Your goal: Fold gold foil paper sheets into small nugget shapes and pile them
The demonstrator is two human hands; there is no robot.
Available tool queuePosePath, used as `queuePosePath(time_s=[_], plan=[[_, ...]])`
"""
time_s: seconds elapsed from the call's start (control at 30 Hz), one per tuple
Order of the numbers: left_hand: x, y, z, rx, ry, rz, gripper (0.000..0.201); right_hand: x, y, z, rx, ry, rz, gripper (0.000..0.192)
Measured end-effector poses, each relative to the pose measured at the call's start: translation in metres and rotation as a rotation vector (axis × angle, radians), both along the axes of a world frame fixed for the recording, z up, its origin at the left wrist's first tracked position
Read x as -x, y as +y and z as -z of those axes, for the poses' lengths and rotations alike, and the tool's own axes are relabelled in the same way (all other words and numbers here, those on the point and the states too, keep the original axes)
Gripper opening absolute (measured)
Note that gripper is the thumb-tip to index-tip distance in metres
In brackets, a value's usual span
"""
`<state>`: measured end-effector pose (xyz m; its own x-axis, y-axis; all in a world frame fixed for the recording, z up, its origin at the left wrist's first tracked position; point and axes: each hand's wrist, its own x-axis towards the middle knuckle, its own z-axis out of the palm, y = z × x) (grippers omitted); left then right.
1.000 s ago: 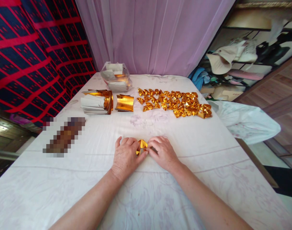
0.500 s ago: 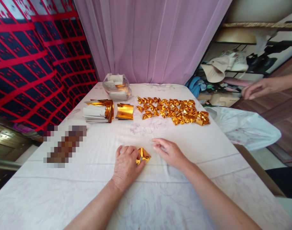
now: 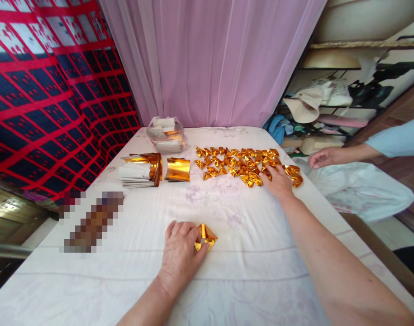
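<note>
Left hand (image 3: 181, 246) pinched shiny, creased gold piece (image 3: 211, 234), nearside of foil rows (image 3: 239, 158). My right hand (image 3: 279, 183) covered some, grip unclear; gold sheets (image 3: 178, 170) sat left of rows.

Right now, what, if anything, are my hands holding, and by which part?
Your left hand holds a folded gold foil piece by its left side. Your right hand is at the clustered gold foil pieces; whether it grips one cannot be told.

We had a bare left hand (image 3: 182, 248) and a bare right hand (image 3: 278, 182), rounded knuckles (image 3: 183, 227), a faintly creased left wrist (image 3: 166, 280) and uncovered forearms (image 3: 332, 249).
</note>
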<state>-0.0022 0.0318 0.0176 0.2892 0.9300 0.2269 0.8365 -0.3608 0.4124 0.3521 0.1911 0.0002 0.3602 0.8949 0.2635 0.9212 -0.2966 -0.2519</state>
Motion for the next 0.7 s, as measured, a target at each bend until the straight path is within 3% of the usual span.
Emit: queuePosePath(time_s=[0.1, 0.17, 0.23, 0.3, 0.43, 0.53, 0.63, 0.7], plan=[[0.001, 0.000, 0.003, -0.010, -0.002, 0.009, 0.012, -0.012, 0.006, -0.003, -0.108, -0.041, -0.118, 0.046], [0.002, 0.000, 0.004, -0.019, 0.001, 0.010, 0.011, -0.025, 0.009, -0.008, -0.145, -0.042, -0.100, 0.045], [0.002, 0.000, 0.005, -0.026, 0.006, 0.010, 0.011, -0.038, 0.014, -0.010, -0.080, -0.001, 0.032, 0.046], [0.002, 0.000, 0.005, -0.029, 0.013, 0.013, 0.011, -0.043, 0.018, -0.007, -0.040, 0.026, 0.038, 0.046], [0.002, 0.000, 0.006, -0.035, 0.025, 0.022, 0.011, -0.028, 0.023, 0.007, -0.056, 0.049, -0.115, 0.043], [0.003, 0.000, 0.007, -0.056, 0.031, 0.023, 0.011, -0.017, 0.026, 0.006, -0.140, 0.058, -0.172, 0.043], [0.004, -0.001, 0.009, -0.068, 0.038, 0.034, 0.010, -0.023, 0.032, -0.002, -0.192, 0.049, -0.033, 0.046], [0.005, -0.001, 0.009, -0.070, 0.042, 0.043, 0.010, -0.034, 0.038, -0.007, -0.101, 0.064, 0.096, 0.051]])
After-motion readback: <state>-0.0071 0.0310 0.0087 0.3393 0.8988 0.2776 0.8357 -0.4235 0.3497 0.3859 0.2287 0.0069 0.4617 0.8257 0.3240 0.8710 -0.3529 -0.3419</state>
